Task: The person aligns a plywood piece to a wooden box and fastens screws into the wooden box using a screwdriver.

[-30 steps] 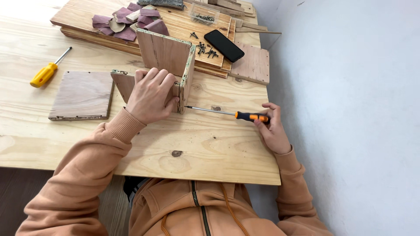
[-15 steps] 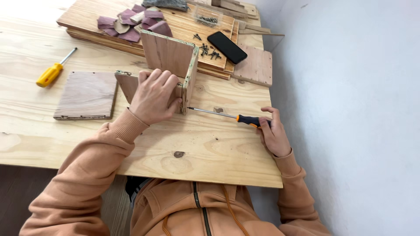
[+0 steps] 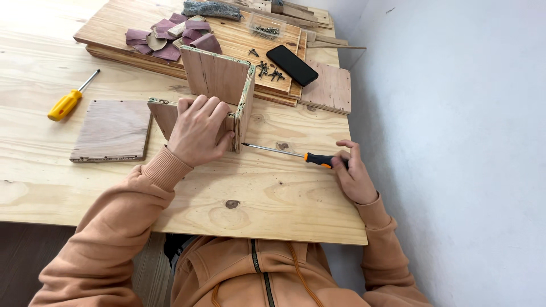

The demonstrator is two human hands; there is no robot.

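Your left hand (image 3: 198,132) lies flat over the near wall of the half-built wooden box (image 3: 219,91), fingers wrapped over its top edge and thumb against the corner, pressing it down on the table (image 3: 256,193). The box stands near the middle of the table, open toward you, with a back panel upright and a side panel joined to it at the right corner.

Your right hand (image 3: 354,173) grips the orange-and-black handle of a screwdriver (image 3: 290,153), fingers curled about it. The tool lies almost level, just above the table, its thin shaft pointing left and its tip meeting the lower right corner of the box, just beside your left thumb.

To the left of the box a loose square wooden panel (image 3: 112,131) lies flat, and beyond it a yellow-handled screwdriver (image 3: 71,99) rests well apart from both hands. Behind the box a stack of boards (image 3: 170,28) carries scraps of reddish sandpaper (image 3: 170,37), a scatter of dark screws (image 3: 267,69) and a black phone (image 3: 292,65). A smaller wooden piece (image 3: 327,88) lies to the right of that stack.
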